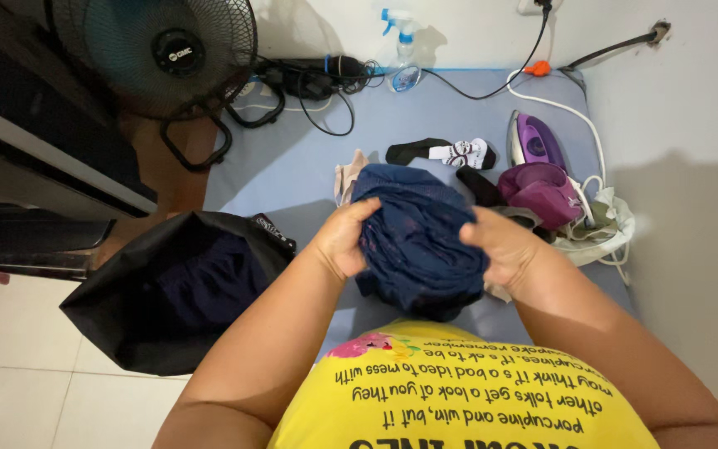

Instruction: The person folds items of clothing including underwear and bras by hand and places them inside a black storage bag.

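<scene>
- Far left, top: black round cage fan [165, 54] on a stand, facing down toward the work surface. Below it, a dark wooden furniture edge [35, 150].
- Left, lower: open black fabric laundry bag [139, 312] standing on pale floor tiles [18, 366], dark clothes visible inside. It sits just beside the pale blue padded ironing surface [292, 166].
- Left hand [341, 239]: fingers curled shut onto the left side of a bunched dark navy knit garment [417, 241], thumb on top.
- Garment position: held above the blue surface, in front of the person's yellow printed shirt [459, 391], between both hands. It hangs in loose folds.
- Handling judgement: soft, light, limp cloth; no stiffness, not fragile, unlikely to slip given the textured weave. It will sag wherever unsupported, so a hold at edges or seams on both sides looks the most controllable.
- Centre, behind garment: black-and-white patterned sock [450, 152] flat on the surface; tangle of black cables [309, 83] and a clear spray bottle with blue trigger [402, 50] at the far edge.
- Right hand [504, 245]: closed over the garment's right side, fingers tucked into the cloth.
- Right: purple steam iron [533, 140] standing on end, with a white cord [571, 116]; a maroon bundled cloth [544, 193] just beside it, atop pale crumpled laundry [604, 233].
</scene>
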